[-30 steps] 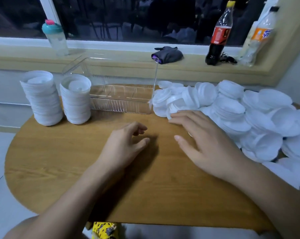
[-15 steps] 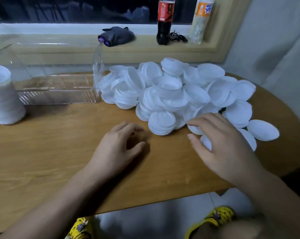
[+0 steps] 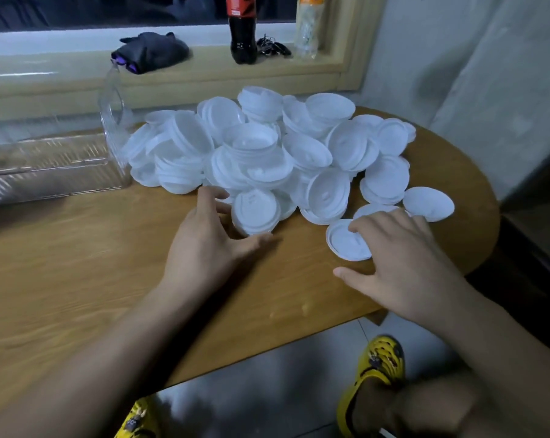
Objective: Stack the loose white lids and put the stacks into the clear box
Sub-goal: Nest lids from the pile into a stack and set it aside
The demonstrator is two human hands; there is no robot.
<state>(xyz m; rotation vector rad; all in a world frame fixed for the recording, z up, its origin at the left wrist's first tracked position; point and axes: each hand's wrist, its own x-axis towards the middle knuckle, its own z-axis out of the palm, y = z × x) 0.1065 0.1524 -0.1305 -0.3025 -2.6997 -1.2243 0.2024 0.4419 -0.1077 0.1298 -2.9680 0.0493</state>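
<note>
Currently at the lid pile (image 3: pixel 299 143), two-handed

I read the left hand (image 3: pixel 204 248) as curved round the near stack (image 3: pixel 256 213) at the pile's front edge. Its fingers are on the stack's far-left side and its thumb lies along the near edge. The grip is wide, and the stack sits on the table (image 3: pixel 77 263). The right hand (image 3: pixel 403 257) is spread flat with its fingertips on a single lid (image 3: pixel 346 245) lying at the pile's near right; the thumb is on the wood and it grips nothing. The clear box (image 3: pixel 46 165) sits at the table's left, its right end just beside the pile. I cannot make out its contents.
</note>
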